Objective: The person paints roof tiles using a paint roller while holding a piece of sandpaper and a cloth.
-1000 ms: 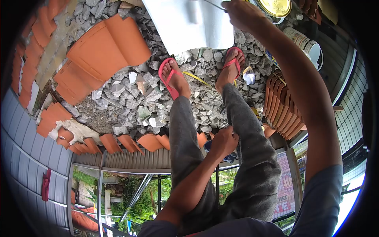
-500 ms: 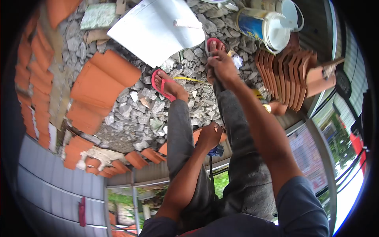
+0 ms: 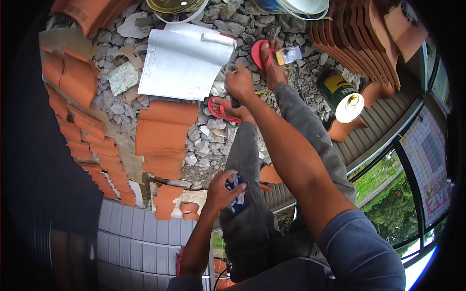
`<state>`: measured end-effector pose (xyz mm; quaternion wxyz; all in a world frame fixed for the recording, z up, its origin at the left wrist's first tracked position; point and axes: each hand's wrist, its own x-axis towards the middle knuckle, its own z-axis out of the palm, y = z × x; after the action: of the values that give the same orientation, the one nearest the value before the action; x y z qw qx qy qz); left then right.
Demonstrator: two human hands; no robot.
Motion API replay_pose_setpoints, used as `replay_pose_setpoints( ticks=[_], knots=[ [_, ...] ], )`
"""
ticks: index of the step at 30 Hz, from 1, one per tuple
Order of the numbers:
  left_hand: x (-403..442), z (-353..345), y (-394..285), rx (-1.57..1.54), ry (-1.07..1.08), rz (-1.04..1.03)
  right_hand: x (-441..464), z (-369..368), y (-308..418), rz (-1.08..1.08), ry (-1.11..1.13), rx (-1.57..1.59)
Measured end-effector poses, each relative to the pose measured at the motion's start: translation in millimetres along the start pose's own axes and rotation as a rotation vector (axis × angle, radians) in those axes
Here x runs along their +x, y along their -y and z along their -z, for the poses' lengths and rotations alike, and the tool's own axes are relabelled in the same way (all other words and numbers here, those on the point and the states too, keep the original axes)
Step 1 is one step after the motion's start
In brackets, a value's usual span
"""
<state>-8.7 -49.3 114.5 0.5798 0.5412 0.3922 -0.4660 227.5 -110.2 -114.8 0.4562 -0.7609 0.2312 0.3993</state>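
A: Can you make out what the right hand has?
B: Only partly. A dark handle pokes out below, the rest hidden by the fingers, and the fingertips are blurred.
A: Does it join the pale roller?
B: I can't trace any link.
A: And the left hand?
B: Its fingers cover part of a blue-and-white bundle; I can't tell what that is.
A: Those containers up top?
B: The upper edge cuts off both the gold-topped tin and the white-rimmed bucket.
A: The green tin?
B: Its smaller print is too tiny to read.
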Motion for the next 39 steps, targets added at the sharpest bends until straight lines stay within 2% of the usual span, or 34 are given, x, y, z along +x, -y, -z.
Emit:
replay_pose_setpoints(
  ticks=[1,2,3,4,6,7,9,10,11,12,14,15,17,18,20,21,24,25,26,28,29,30,32,33,37,39],
  knots=[
    [-6,4,-2,0.272,-0.056,-0.148,12,-10,-30,0.064,-0.024,-0.073],
    [-12,7,-5,0.542,-0.11,-0.298,-7,-9,-25,0.007,0.008,-0.12],
    [-17,6,3,0.56,-0.096,-0.292,-26,-7,-24,-0.053,0.045,-0.165],
    [-18,3,12,0.464,-0.081,-0.195,-36,-5,-29,-0.064,0.038,-0.149],
    [-18,-1,10,0.254,-0.07,-0.074,-53,3,-36,-0.287,0.268,0.144],
    [-12,6,2,0.274,-0.067,-0.068,-53,6,-37,-0.292,0.265,0.163],
    [5,19,-21,0.375,0.0,-0.185,-56,9,-39,-0.181,0.127,0.128],
    [21,34,-52,0.434,-0.032,-0.183,-49,11,-35,-0.245,0.133,0.223],
    [43,46,-65,0.54,-0.21,-0.273,-43,15,-24,-0.256,0.136,0.241],
    [68,68,-94,0.706,-0.273,-0.338,-38,19,-10,-0.248,0.113,0.249],
    [117,109,-172,0.92,-0.314,-0.213,-29,19,-2,-0.157,0.018,0.174],
    [145,128,-208,1.063,-0.256,-0.148,-29,16,-6,-0.166,0.017,0.191],
    [183,141,-261,1.193,-0.273,-0.061,-28,11,-16,-0.079,0.013,0.2],
    [196,149,-265,1.21,-0.282,-0.048,-31,11,-15,-0.061,-0.005,0.172],
    [208,164,-262,1.25,-0.134,-0.049,-42,15,-8,-0.116,0.028,0.209],
    [209,168,-257,1.235,-0.129,0.065,-43,17,-5,-0.169,0.047,0.223],
    [214,224,-207,1.166,-0.214,0.054,-43,19,3,-0.19,0.007,0.232],
    [215,247,-200,1.027,-0.259,0.066,-43,22,8,-0.233,0.001,0.258],
    [217,271,-197,0.886,-0.303,0.075,-40,18,0,-0.238,-0.012,0.268],
    [235,320,-205,0.88,-0.349,0.0,-37,17,-6,-0.19,-0.036,0.242],
    [245,331,-221,0.886,-0.354,0.031,-38,15,-10,-0.144,-0.058,0.207],
    [252,336,-245,0.891,-0.36,0.064,-36,8,-20,-0.186,-0.078,0.344],
    [266,335,-281,0.814,-0.222,0.213,-38,8,-29,-0.195,-0.067,0.416],
    [270,330,-289,0.809,-0.226,0.217,-39,9,-30,-0.201,-0.061,0.483],
    [300,315,-288,0.923,-0.117,0.234,-43,13,-31,-0.193,-0.039,0.354],
    [315,311,-276,0.847,-0.177,0.213,-43,6,-31,-0.189,-0.077,0.361]
  ],
)
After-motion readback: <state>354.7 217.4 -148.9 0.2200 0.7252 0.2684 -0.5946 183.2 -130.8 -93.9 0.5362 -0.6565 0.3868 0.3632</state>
